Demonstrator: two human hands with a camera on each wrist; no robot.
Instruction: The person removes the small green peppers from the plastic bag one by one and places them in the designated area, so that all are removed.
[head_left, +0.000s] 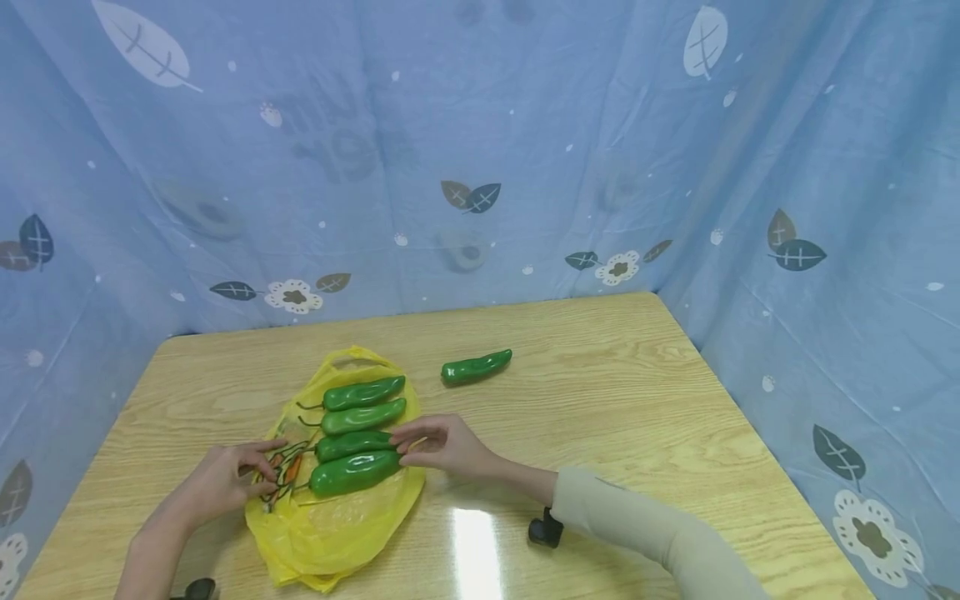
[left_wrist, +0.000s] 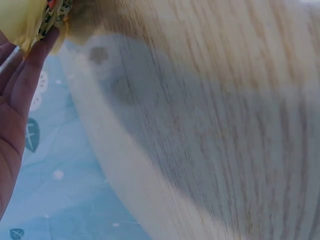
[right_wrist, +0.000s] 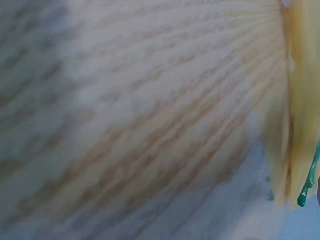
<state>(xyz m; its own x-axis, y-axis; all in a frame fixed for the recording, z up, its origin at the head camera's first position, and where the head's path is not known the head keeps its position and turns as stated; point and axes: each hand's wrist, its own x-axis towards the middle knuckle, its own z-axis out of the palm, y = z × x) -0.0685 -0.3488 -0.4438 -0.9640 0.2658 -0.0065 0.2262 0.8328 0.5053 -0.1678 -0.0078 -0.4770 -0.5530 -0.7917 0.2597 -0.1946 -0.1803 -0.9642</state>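
Observation:
Several long green peppers lie side by side on a crumpled yellow plastic bag; the front one is the largest. My right hand touches the right tips of the two nearest peppers, its fingers above its thumb. At the bag's left edge, my left hand reaches in with finger and thumb apart, beside thin dark stems and small orange-red bits. In the left wrist view its fairly straight fingers meet the bag and those dark strands. A pepper tip shows at the right wrist view's edge.
Another green pepper lies apart on the wooden table, behind and right of the bag. Blue curtains with leaf and flower prints enclose the back and sides. A black device sits under my right wrist.

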